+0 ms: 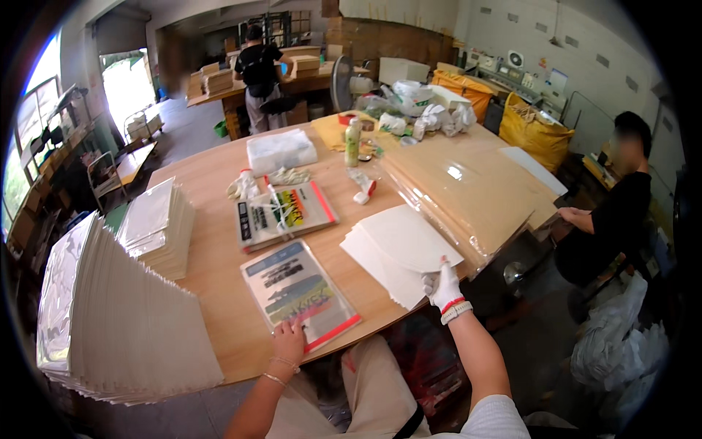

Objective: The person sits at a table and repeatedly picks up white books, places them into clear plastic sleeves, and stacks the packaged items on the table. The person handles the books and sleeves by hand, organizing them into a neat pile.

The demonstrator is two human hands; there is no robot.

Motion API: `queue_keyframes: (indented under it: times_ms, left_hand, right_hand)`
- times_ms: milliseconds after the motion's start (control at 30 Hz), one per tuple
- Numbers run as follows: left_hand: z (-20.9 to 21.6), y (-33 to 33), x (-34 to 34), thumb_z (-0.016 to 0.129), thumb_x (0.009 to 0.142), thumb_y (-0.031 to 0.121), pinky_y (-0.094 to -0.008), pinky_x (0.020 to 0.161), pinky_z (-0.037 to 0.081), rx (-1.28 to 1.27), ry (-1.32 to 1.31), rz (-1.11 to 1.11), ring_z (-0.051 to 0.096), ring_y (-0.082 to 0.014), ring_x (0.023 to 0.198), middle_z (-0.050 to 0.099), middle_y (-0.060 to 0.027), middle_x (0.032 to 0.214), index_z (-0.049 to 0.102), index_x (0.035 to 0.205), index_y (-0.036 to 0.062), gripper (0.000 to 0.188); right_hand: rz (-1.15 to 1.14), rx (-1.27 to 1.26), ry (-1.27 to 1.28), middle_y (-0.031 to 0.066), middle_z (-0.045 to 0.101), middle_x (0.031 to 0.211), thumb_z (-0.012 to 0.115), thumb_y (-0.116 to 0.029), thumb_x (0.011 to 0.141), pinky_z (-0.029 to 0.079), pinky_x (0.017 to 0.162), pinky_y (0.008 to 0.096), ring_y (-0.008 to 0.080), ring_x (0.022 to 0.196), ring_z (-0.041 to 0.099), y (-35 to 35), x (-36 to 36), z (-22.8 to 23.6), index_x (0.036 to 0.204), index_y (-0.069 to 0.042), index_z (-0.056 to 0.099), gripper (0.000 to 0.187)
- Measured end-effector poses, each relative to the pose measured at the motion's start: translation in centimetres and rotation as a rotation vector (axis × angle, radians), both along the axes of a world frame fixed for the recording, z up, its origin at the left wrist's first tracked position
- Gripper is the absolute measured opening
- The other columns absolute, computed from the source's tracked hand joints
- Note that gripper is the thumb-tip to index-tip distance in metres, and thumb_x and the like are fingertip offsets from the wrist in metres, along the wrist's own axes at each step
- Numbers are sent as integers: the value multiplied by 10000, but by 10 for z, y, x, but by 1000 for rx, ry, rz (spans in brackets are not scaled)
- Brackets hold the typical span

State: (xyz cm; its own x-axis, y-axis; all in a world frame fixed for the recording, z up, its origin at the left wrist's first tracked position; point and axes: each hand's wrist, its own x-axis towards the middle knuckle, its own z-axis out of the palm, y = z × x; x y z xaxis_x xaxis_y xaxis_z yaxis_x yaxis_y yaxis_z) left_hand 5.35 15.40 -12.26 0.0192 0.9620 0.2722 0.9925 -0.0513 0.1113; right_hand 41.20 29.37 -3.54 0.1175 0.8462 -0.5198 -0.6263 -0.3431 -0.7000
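Two hands at the near edge of a wooden desk. The left hand, bare and with two thin bands at the wrist, is open, its fingers laid on the lower end of a flat printed pack bordered by a red strip; the pack lies at the middle of the near edge, slightly askew. The right hand, in a white glove, rests at the near corner of a fanned set of white sheets, thumb uppermost; whether its fingers are closed on a sheet cannot be told. The sheets lie to the right of the pack, by the near edge. Beyond the pack, a similar printed bundle lies near the desk's centre. Large brown sheets in clear wrap occupy the right side. At the left edge stand a tall stack of pale sheets and, behind it, a lower stack. Toward the far edge are a folded white bundle and an upright bottle.
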Motion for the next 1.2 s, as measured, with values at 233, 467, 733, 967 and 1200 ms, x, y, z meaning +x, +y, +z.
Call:
queue_keyframes:
  times_ms: [233, 467, 733, 967, 1200]
  left_hand:
    - [2, 30, -23, 546, 712, 142, -358, 716, 449, -79, 78, -50, 543, -264, 808, 567, -107, 791, 600, 724, 54, 104]
    - [-4, 33, -30, 556, 737, 157, -372, 750, 452, -25, -215, 132, 554, -303, 834, 597, -119, 836, 613, 790, 49, 133]
    - [24, -9, -35, 574, 785, 230, -387, 683, 469, 317, -433, 236, 575, -323, 740, 599, -151, 749, 602, 843, 0, 239]
    - [28, -2, -38, 535, 811, 97, -289, 491, 486, -262, -1377, 163, 612, -185, 531, 612, -139, 682, 546, 877, -68, 178]
    - [10, -44, 42, 515, 814, 37, -256, 652, 487, 180, -1476, 13, 604, -162, 771, 601, -119, 863, 526, 954, -28, 155]
  right_hand:
    - [94, 380, -627, 59, 547, 676, 449, -145, 843, 413, 340, 266, 139, 415, 501, -32, 10, -8, 994, -56, 496, 181]
    - [685, 231, -67, 19, 544, 681, 478, -137, 823, 349, 365, 234, 109, 457, 460, -176, -1, 15, 1006, -12, 532, 228]
    - [447, -23, 7, 5, 533, 768, 507, -172, 822, 324, 452, 231, 103, 542, 421, -218, -41, -28, 1024, -94, 510, 216]
    - [249, 139, -128, 25, 545, 729, 475, -256, 860, 457, 524, 264, 127, 594, 527, -260, -84, -34, 949, -97, 527, 190]
    - [291, 463, -612, 47, 534, 715, 482, -228, 858, 443, 521, 250, 121, 599, 520, -282, -101, 8, 928, -70, 537, 181]
